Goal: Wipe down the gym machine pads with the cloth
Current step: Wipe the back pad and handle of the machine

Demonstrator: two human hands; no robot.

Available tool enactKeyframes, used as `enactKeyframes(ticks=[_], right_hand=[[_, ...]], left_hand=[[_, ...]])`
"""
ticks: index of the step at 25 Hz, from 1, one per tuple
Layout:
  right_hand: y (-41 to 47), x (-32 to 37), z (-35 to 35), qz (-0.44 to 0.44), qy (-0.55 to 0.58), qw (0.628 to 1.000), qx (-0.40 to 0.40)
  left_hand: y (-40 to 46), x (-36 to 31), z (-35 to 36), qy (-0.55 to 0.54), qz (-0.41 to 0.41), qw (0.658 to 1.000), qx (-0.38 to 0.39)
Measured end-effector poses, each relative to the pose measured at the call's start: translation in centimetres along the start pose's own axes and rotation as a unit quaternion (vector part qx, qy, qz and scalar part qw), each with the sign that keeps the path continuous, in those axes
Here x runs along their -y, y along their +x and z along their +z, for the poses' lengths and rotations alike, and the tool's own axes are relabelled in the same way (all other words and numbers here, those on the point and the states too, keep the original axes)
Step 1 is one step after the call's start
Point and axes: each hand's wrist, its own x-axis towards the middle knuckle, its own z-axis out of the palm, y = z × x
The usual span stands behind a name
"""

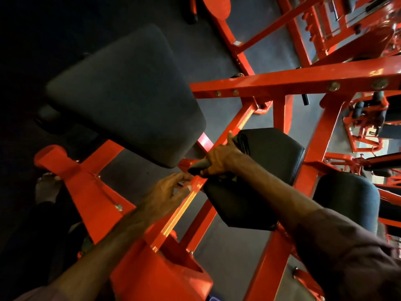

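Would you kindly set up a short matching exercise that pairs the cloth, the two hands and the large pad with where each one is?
Things:
1. dark cloth
2. left hand
3. right hand
4. large pad

Places:
a. untouched, upper left of the view
b. gripping the cloth
c. fingers resting on the orange bar
d. bunched against the smaller black pad

Pairs: 1-d, 2-c, 3-b, 4-a

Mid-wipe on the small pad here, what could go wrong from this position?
The right hand presses the dark cloth at the small pad's very edge, so it may slide off onto the orange rail. The left hand has fingers resting on that rail near the pad, a possible pinch spot. The large pad could be missed.
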Motion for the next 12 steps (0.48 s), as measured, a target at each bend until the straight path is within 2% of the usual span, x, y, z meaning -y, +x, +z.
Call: enactKeyframes(ticks=[3, 5, 9, 12], right_hand=[[-2.4, 2.7, 1.9, -0.037, -0.087, 0.995, -0.028], [-4.2, 5.8, 4.1, -0.081, -0.131, 0.988, -0.012], [-9.0, 8.1, 6.6, -0.077, -0.136, 0.986, -0.063], [-15.3, 7.7, 10.0, -0.111, -0.139, 0.979, -0.1]], left_hand=[[-0.2, 0.4, -0.2, 0.014, -0.006, 1.0, -0.02], [0.1, 0.3, -0.1, 0.012, -0.012, 1.0, -0.001], [0.1, -0.2, 0.9, 0.01, -0.029, 0.999, 0.031], [-0.2, -0.9, 1.6, 0.02, -0.021, 0.999, 0.044]])
